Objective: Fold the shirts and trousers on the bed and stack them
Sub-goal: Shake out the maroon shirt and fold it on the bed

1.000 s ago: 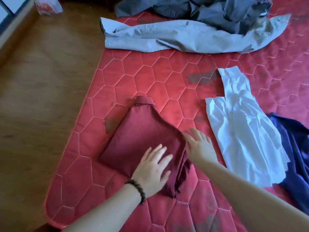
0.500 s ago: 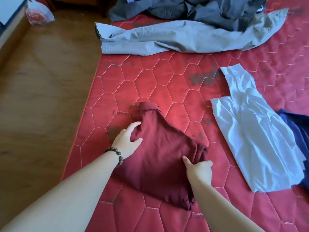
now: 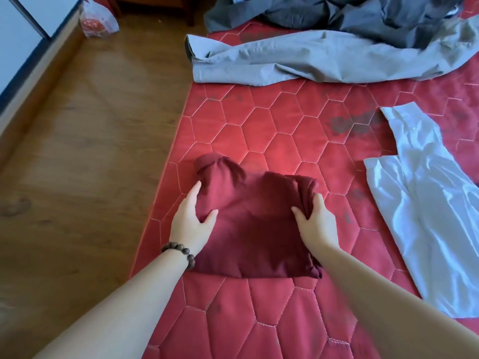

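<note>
both hands, left hand (image 3: pixel 191 224) and right hand (image 3: pixel 316 224), grip the folded maroon shirt (image 3: pixel 254 229) near the bed (image 3: pixel 272 125) edge; white shirt (image 3: pixel 430 216), grey trousers (image 3: pixel 311 60) and dark clothes (image 3: pixel 363 14) remain unfolded; no stack visible.

we saw a maroon shirt (image 3: pixel 256 224) on a red mattress (image 3: pixel 285 125) w/ pale hexagon stitching, a light grey garment (image 3: pixel 298 60), dark grey clothes (image 3: pixel 350 14), a white shirt (image 3: pixel 427 203) & brown wood floor (image 3: pixel 90 151).
</note>
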`<state>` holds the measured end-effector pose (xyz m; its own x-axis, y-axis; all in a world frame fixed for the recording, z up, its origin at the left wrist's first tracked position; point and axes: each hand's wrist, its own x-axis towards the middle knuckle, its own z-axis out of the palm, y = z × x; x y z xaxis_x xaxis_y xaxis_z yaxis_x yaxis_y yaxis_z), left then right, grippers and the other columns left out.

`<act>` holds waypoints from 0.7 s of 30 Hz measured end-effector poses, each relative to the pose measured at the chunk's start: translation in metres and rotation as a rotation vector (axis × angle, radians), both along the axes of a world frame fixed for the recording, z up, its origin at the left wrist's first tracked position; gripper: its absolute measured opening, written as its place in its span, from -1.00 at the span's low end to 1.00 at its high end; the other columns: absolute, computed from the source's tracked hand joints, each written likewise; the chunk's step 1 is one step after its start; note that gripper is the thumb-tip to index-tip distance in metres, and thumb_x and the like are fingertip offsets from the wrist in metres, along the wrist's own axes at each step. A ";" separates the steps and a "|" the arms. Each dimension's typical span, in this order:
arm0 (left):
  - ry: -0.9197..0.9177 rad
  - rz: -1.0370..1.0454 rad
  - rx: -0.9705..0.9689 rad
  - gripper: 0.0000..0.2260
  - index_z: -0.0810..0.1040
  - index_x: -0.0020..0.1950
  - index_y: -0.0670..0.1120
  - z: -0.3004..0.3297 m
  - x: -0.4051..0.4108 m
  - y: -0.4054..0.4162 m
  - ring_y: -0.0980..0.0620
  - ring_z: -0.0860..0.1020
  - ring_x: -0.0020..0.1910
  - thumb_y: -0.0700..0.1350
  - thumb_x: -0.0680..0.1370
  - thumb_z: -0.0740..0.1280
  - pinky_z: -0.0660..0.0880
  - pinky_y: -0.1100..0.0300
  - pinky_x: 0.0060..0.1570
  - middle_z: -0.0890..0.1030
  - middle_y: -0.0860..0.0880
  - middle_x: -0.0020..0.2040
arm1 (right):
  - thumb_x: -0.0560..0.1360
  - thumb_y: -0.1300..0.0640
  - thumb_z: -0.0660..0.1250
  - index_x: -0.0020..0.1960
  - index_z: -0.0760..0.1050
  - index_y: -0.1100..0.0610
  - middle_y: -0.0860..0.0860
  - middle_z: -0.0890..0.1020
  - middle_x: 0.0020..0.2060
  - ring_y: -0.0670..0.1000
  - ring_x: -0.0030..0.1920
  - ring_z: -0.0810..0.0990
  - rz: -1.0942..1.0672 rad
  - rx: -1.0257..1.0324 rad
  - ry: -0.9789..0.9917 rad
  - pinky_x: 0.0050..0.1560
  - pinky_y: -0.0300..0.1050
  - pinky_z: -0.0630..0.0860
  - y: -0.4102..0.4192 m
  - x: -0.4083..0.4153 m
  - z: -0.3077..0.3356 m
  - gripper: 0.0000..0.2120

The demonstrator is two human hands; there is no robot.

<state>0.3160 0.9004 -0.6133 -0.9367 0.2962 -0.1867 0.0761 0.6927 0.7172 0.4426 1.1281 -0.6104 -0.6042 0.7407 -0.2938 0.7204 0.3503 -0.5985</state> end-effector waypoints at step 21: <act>-0.140 0.115 -0.112 -0.47 0.41 0.35 -0.20 0.000 -0.028 0.020 -0.16 0.47 0.26 0.00 0.47 0.45 0.38 0.08 0.22 0.54 -0.17 0.24 | 0.48 -0.03 0.39 0.45 0.23 0.15 0.11 0.43 0.28 0.17 0.28 0.34 0.347 0.245 -0.176 0.24 0.06 0.33 0.015 -0.029 0.001 -0.36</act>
<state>0.2881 0.9206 -0.6130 -0.9258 0.1590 -0.3429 -0.1027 0.7673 0.6330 0.4140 1.1429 -0.6091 -0.7856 0.5634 -0.2556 0.6185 0.7052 -0.3466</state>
